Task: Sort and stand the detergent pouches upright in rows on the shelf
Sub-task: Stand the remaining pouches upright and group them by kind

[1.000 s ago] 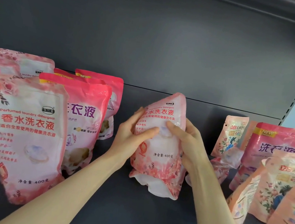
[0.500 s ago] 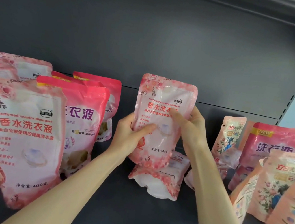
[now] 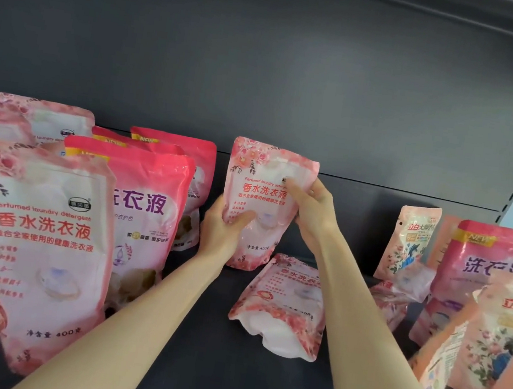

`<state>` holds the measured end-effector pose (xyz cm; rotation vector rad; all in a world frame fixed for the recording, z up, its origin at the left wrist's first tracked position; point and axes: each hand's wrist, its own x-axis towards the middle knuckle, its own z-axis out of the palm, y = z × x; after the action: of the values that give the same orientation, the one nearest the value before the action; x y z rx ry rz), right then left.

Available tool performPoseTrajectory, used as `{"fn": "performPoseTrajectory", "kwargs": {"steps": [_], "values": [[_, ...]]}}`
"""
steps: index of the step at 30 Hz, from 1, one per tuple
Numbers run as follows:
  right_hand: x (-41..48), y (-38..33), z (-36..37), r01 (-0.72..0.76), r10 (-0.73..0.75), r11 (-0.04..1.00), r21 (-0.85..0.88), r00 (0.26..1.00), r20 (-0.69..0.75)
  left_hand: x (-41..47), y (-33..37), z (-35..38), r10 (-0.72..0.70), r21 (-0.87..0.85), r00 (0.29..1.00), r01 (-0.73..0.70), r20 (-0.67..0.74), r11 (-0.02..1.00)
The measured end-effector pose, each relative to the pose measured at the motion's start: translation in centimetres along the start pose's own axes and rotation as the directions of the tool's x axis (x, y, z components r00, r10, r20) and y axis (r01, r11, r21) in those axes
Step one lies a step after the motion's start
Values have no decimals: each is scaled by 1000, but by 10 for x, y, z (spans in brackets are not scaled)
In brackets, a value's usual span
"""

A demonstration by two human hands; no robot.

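Two bare forearms reach in from the near edge. The left hand [image 3: 223, 222] grips the lower left edge of a small pale pink floral detergent pouch [image 3: 263, 192], thumb curled across its front and fingers hidden behind it. The right hand [image 3: 312, 212] grips the same pouch at its upper right edge, thumb pressed on the printed face near the logo and fingers wrapped behind. This held pouch stands roughly upright with its print facing the viewer; whether its base touches the dark shelf [image 3: 207, 369] cannot be told. Just below and to the right of the held pouch, a second pouch of the same design [image 3: 286, 304] lies flat on the shelf with its white base towards the viewer. To the left of the held pouch stands a deep pink pouch [image 3: 145, 205], with more deep pink pouches behind it. Further left and nearer the viewer is a larger pale pink floral pouch [image 3: 40, 246], also upright. Well to the right of the held pouch, a small peach pouch [image 3: 413, 242] stands beside another deep pink pouch [image 3: 502, 262]. Peach floral pouches [image 3: 498, 343] lean in front of that pair. Behind the held pouch rises the grey back panel [image 3: 267, 64].
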<state>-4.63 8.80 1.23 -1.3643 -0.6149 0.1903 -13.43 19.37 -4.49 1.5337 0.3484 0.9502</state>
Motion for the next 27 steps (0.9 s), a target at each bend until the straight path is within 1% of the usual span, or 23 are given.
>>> {"fn": "performPoseTrajectory", "kwargs": {"steps": [4,6,8,12,16,18,24,27], "values": [[6,6,0,-36,47,976,-214,998,43,3,-6,-5,-102,148,995,98,17,984],[11,9,0,-51,69,958,-281,996,55,2,-9,-8,-148,256,989,136,27,957],[13,12,1,-62,78,937,-343,997,31,0,-14,-13,-169,332,985,148,37,932],[16,18,1,-68,60,926,-373,998,-32,-3,-21,-16,-174,312,984,152,46,938],[17,21,2,-42,20,917,-397,998,-59,0,-23,-12,-145,316,989,136,4,939],[16,21,2,-33,4,904,-427,998,-69,1,-26,-10,-155,322,988,153,-19,934],[9,15,0,-21,-15,867,-498,998,-68,-3,-25,-9,-187,376,980,199,-69,905],[-1,6,-2,-22,-16,842,-539,998,-67,-9,-20,-10,-208,432,977,204,-40,879]]}}
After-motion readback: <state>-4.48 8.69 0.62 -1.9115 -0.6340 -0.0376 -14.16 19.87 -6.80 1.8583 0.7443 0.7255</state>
